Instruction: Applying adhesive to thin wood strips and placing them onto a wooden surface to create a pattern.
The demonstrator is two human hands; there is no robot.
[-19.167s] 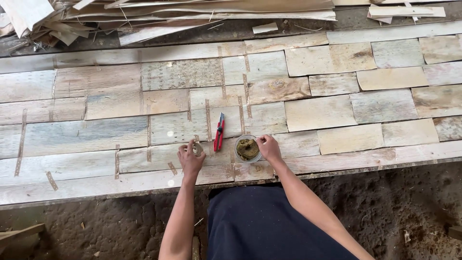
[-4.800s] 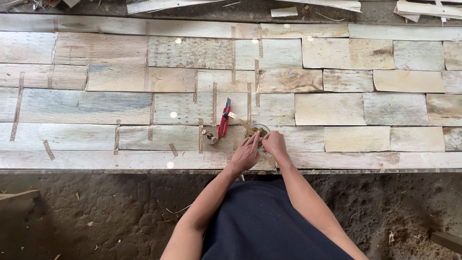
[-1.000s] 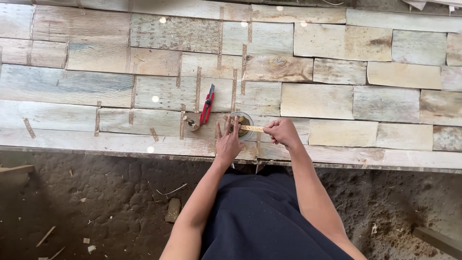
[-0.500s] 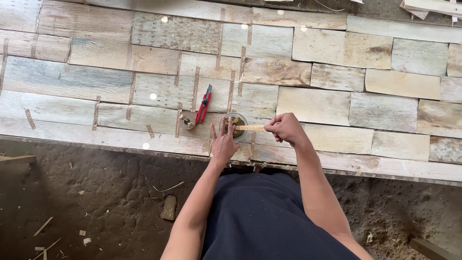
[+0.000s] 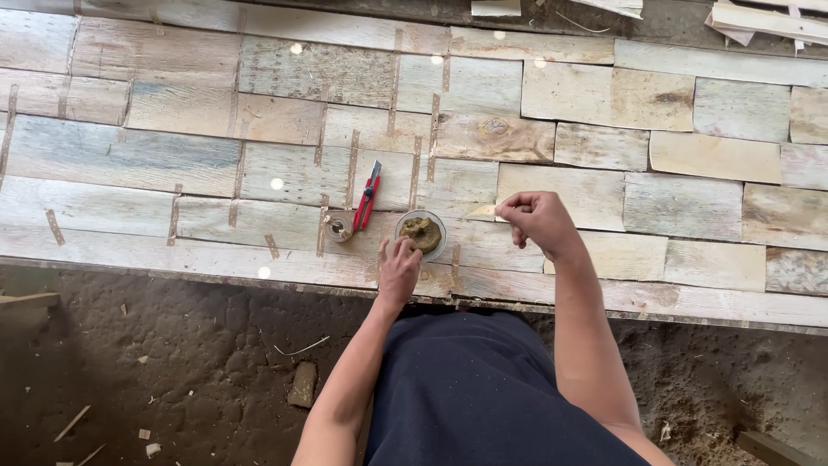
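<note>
A small round tin of brownish paste (image 5: 421, 234) sits near the front edge of a patchwork sheet of thin wood veneer pieces (image 5: 172, 164). My left hand (image 5: 399, 266) rests on the sheet with its fingertips against the tin's near rim. My right hand (image 5: 535, 220) hovers to the right of the tin, fingers pinched on a thin pale wooden stick (image 5: 483, 210) that points left toward the tin. A red utility knife (image 5: 366, 197) lies just left of the tin, and a small roll of tape (image 5: 340, 229) sits beside it.
Strips of brown tape (image 5: 352, 168) join the veneer pieces. Loose wood offcuts (image 5: 759, 17) lie at the far right beyond the sheet. Below the sheet's edge is bare dirt floor (image 5: 172, 362) with wood chips and a small block (image 5: 302, 385).
My right hand has lifted the stick off the tin and drawn it to the right. My left hand has slid from the tin's left side to its near rim. The view shifted slightly.
</note>
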